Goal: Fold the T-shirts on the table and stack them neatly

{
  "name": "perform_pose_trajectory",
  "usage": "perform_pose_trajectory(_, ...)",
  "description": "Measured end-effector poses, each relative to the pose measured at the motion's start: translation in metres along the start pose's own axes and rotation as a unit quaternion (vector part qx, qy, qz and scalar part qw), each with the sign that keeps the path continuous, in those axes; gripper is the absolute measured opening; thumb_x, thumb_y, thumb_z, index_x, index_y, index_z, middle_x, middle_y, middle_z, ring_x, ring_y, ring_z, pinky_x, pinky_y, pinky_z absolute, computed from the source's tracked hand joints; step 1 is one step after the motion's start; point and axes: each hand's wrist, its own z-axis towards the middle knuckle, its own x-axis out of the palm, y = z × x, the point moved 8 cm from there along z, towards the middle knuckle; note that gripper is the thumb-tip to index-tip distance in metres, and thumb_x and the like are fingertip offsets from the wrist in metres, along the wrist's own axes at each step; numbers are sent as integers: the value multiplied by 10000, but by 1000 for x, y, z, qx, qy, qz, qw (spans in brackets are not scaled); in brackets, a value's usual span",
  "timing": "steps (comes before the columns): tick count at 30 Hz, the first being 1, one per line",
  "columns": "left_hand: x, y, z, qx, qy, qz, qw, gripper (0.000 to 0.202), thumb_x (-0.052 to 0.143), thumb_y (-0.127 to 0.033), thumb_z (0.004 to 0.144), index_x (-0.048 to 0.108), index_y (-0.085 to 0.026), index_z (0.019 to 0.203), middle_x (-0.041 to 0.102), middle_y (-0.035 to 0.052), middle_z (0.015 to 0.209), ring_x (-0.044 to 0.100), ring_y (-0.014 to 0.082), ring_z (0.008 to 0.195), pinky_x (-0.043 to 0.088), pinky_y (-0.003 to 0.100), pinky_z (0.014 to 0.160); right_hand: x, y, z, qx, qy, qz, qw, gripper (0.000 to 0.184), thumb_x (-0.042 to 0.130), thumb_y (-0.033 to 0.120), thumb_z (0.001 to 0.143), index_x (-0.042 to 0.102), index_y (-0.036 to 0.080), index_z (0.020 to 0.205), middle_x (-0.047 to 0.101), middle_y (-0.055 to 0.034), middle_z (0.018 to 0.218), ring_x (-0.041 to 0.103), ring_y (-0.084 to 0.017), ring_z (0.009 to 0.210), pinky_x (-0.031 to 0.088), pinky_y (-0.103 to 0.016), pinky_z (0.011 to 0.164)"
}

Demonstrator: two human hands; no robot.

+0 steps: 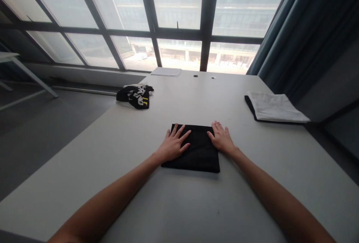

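A black cloth (pixel 198 157), folded into a flat, nearly square bundle, lies on the white table in front of me. My left hand (pixel 174 144) rests flat on its left part with the fingers spread. On the opposite side, my right hand (pixel 221 138) lies over the bundle's right edge, palm down, fingers stretched forward and the thumb on the cloth. Neither hand grips anything. The kind of garment or fabric cannot be made out from the folded shape.
White and black folded cloths (pixel 276 107) lie stacked at the table's right edge. A crumpled black cloth with white and yellow print (pixel 136 96) sits at the left edge. White paper sheets (pixel 166 71) lie at the far edge of the table (pixel 196 101), before the windows.
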Motion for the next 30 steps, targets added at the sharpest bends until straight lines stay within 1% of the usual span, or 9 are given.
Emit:
perform_pose_trajectory(2, 0, 0, 1, 0, 2, 7, 1000, 604, 497, -525, 967, 380, -374, 1541, 192, 45, 1673, -11, 383, 1538, 24, 690, 1169, -11, 14, -8, -7, -34, 4, 999, 614, 340, 416, 1025, 356, 71, 1533, 265, -211, 1626, 206, -321, 1523, 170, -593, 1197)
perform_pose_trajectory(4, 0, -1, 1, 0, 3, 14, 1000, 604, 503, -524, 966, 385, -373, 1538, 199, 37, 1672, -5, 377, 1540, 28, 682, 1174, -17, 39, -23, -50, -54, 21, 997, 604, 341, 405, 1024, 356, 93, 1540, 263, -186, 1633, 202, -299, 1527, 176, -557, 1209)
perform_pose_trajectory(7, 1, -2, 0, -2, 4, 20, 1000, 608, 520, -520, 961, 396, -363, 1535, 202, 34, 1671, -2, 375, 1541, 34, 681, 1175, -8, 74, -52, -134, -20, 40, 990, 622, 374, 437, 1013, 345, 134, 1556, 261, -139, 1642, 193, -263, 1533, 175, -513, 1227)
perform_pose_trajectory(9, 1, -3, -1, -5, 2, 16, 1000, 608, 528, -522, 956, 403, -365, 1530, 201, 31, 1671, -3, 371, 1541, 31, 678, 1177, -1, 84, -68, -158, -1, 37, 987, 637, 394, 460, 1007, 350, 140, 1556, 269, -132, 1639, 188, -259, 1535, 158, -504, 1235)
perform_pose_trajectory(12, -2, 2, 3, -10, -3, -7, 1000, 622, 523, -536, 955, 384, -368, 1538, 223, 34, 1664, 35, 351, 1544, 28, 662, 1186, 4, 82, -77, -152, -5, 31, 988, 646, 393, 478, 1008, 365, 124, 1548, 281, -147, 1631, 196, -269, 1532, 144, -499, 1238)
perform_pose_trajectory(16, -10, 28, 14, -55, -30, -43, 997, 636, 526, -527, 952, 402, -309, 1535, 287, 83, 1640, 156, 342, 1532, 50, 628, 1200, 2, 79, -75, -143, -10, 33, 989, 642, 387, 481, 1011, 365, 132, 1549, 288, -145, 1629, 209, -273, 1529, 148, -511, 1236)
perform_pose_trajectory(20, -8, 48, 21, -69, -29, -29, 997, 612, 503, -519, 959, 407, -314, 1528, 322, 72, 1628, 205, 332, 1522, 56, 616, 1202, -1, 81, -74, -139, -4, 37, 990, 652, 398, 487, 1007, 358, 129, 1551, 286, -149, 1628, 201, -267, 1531, 150, -507, 1237)
perform_pose_trajectory(26, -6, 50, 22, -54, -52, -19, 997, 589, 503, -518, 949, 452, -313, 1499, 455, 98, 1542, 316, 337, 1477, 104, 621, 1197, -5, 82, -73, -137, 5, 39, 990, 662, 392, 500, 1010, 360, 119, 1549, 283, -152, 1631, 214, -263, 1527, 143, -478, 1242)
perform_pose_trajectory(30, -8, 47, 22, -57, -48, 4, 997, 582, 495, -511, 952, 464, -285, 1487, 480, 123, 1508, 355, 335, 1450, 98, 631, 1193, -6, 79, -71, -144, 10, 42, 989, 661, 405, 508, 1006, 365, 130, 1547, 283, -145, 1633, 207, -263, 1529, 146, -475, 1241)
